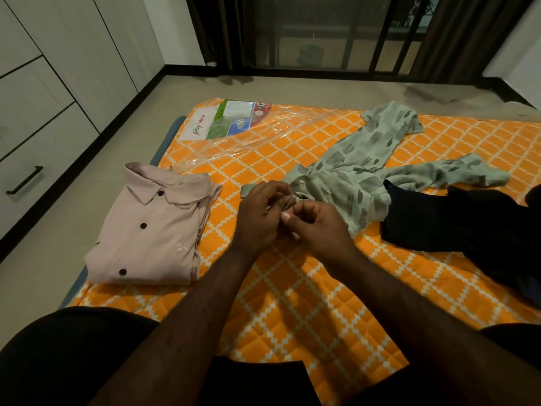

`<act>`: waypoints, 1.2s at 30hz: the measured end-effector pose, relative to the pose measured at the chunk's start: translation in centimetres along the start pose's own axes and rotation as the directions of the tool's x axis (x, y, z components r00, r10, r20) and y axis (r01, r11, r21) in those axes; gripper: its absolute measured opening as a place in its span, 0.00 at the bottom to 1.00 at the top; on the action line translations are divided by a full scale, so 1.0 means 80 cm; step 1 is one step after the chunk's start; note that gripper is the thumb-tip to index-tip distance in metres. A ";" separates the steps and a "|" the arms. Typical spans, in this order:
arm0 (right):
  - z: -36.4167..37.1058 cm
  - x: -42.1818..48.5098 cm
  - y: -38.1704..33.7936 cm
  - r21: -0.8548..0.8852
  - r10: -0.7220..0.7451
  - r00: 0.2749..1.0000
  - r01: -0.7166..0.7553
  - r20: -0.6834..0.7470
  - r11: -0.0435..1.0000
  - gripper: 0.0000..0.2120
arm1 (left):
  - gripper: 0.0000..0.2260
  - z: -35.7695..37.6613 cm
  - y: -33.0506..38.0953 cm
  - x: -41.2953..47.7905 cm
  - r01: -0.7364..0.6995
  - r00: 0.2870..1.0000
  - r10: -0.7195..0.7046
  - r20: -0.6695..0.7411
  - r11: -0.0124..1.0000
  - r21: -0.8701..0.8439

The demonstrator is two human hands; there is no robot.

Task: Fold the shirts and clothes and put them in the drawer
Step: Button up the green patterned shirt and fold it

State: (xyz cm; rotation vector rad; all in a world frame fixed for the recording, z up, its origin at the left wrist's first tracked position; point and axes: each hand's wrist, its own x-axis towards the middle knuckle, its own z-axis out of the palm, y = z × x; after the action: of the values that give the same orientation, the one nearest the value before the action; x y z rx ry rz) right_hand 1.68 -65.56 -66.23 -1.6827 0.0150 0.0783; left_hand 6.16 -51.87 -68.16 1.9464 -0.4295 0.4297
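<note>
both hands meet mid-mattress (292, 303): the left hand (259, 218) and right hand (317, 227) each pinch a bunched edge of the green shirt (366, 177), which sprawls unfolded behind them. a folded pink shirt (155, 227) lies to the left, dark clothes (468, 230) to the right.

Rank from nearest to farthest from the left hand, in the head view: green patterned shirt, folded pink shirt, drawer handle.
1. green patterned shirt: pinched in left hand.
2. folded pink shirt: on its left, on the mattress.
3. drawer handle: far left, across the floor.
</note>
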 end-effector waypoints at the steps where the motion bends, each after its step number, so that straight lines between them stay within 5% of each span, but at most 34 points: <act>1: -0.003 0.002 -0.004 0.030 0.013 1.000 -0.013 -0.010 0.999 0.06 | 0.04 -0.001 0.001 0.000 0.016 1.000 -0.016 0.004 0.999 -0.029; 5: -0.029 0.016 -0.020 0.107 0.040 0.986 -0.022 -0.162 0.994 0.04 | 0.04 0.003 0.004 -0.001 0.062 0.998 -0.064 -0.010 0.993 -0.098; 8: -0.036 0.019 -0.020 0.145 0.043 0.989 -0.022 -0.139 0.989 0.03 | 0.06 0.007 0.004 0.000 0.103 0.994 -0.097 0.042 0.982 -0.157; 18: -0.034 0.021 -0.011 -0.202 -0.141 0.974 0.105 -0.176 0.974 0.03 | 0.07 0.007 0.013 0.000 0.245 0.969 -0.232 0.079 0.916 -0.317; 31: -0.034 0.022 -0.013 0.318 0.170 0.985 -0.172 0.033 0.933 0.06 | 0.08 0.012 0.010 0.002 0.454 0.885 -0.412 0.218 0.660 -0.598; 33: -0.031 0.022 -0.010 0.198 0.105 0.989 -0.083 -0.103 0.977 0.05 | 0.08 0.012 0.015 0.000 0.460 0.880 -0.420 0.221 0.641 -0.615; 36: -0.029 0.024 0.000 -0.228 -0.111 0.943 0.039 -0.313 0.973 0.07 | 0.15 0.009 0.021 0.002 0.493 0.863 -0.396 0.313 0.526 -0.693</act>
State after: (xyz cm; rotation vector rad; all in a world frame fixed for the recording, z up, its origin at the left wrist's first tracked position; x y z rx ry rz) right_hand 3.67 -67.76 -66.10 -1.8992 0.1956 -0.2649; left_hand 5.58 -53.22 -67.05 1.1622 -0.1144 -0.2096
